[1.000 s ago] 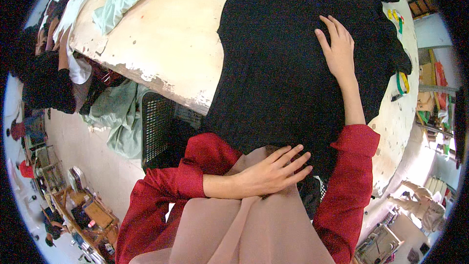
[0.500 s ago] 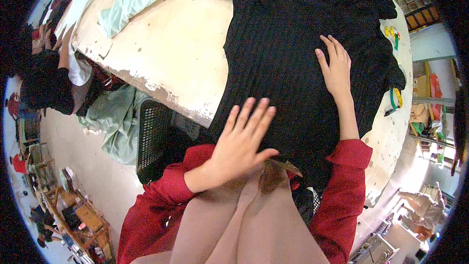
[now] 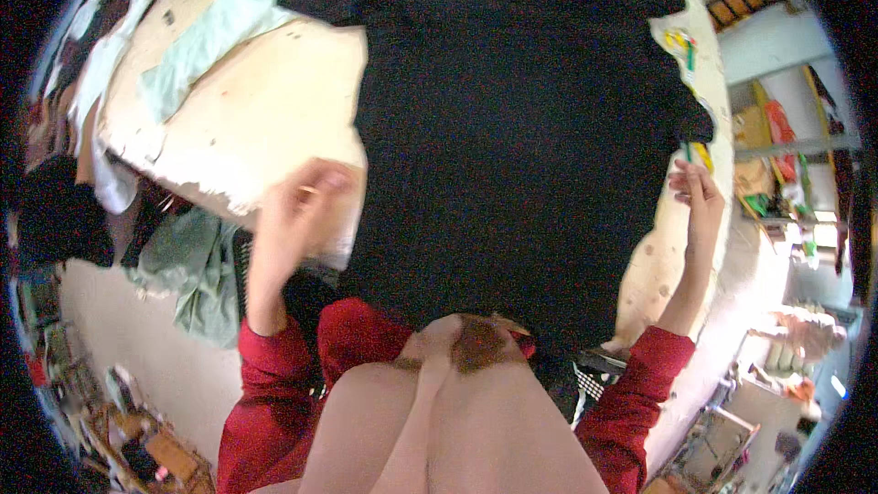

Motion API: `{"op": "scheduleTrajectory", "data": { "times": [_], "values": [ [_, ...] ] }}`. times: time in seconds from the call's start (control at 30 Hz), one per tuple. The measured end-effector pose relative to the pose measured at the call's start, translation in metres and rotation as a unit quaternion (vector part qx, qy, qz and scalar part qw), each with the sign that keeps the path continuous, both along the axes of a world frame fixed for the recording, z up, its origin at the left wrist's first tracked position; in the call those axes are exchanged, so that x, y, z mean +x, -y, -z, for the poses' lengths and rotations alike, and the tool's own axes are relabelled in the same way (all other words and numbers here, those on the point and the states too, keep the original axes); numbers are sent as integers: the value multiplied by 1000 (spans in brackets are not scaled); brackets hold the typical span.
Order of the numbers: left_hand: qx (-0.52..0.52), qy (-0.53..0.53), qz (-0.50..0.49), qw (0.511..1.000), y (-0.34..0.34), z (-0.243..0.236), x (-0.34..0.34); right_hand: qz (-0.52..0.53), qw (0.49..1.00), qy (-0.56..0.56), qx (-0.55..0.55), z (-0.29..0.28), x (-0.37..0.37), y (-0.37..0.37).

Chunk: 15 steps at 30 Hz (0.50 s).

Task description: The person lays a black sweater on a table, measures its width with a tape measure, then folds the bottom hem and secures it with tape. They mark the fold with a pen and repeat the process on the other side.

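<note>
A large black ribbed cloth covers the middle of the pale, worn tabletop. My left hand is raised at the cloth's left side; its fingers are smeared by motion and look curled, and what they hold, if anything, is unclear. My right hand is at the cloth's right edge, its fingers loosely bent and apart. Just beyond it lies a yellow-and-green strip, with a similar one farther up the edge. A beige cloth hangs down below the camera between my red-sleeved arms.
Pale mint fabric lies on the upper left of the table. Green fabric hangs below its left edge, above the floor. White and dark cloths are at the far left, shelving at the right, wooden furniture at lower left.
My left hand has lifted from near my body and moved up and left. My right hand has moved from on the black cloth rightward and down to its edge. The view has shifted.
</note>
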<state>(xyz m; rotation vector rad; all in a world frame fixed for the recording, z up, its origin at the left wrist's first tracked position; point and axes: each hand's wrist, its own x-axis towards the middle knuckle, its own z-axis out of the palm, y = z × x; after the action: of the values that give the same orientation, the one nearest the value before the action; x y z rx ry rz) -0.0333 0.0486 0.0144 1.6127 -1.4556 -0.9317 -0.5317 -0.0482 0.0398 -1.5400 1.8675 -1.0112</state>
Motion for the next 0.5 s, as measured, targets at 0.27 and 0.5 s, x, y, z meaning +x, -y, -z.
{"op": "scheduleTrajectory", "data": {
  "times": [0.27,0.5],
  "values": [
    [-10,-31,-13,999,90,24,24,68,987,75,122,18,-37,-59],
    [-20,5,5,1000,103,39,22,69,972,141,175,33,-10,-53]
  ]
}}
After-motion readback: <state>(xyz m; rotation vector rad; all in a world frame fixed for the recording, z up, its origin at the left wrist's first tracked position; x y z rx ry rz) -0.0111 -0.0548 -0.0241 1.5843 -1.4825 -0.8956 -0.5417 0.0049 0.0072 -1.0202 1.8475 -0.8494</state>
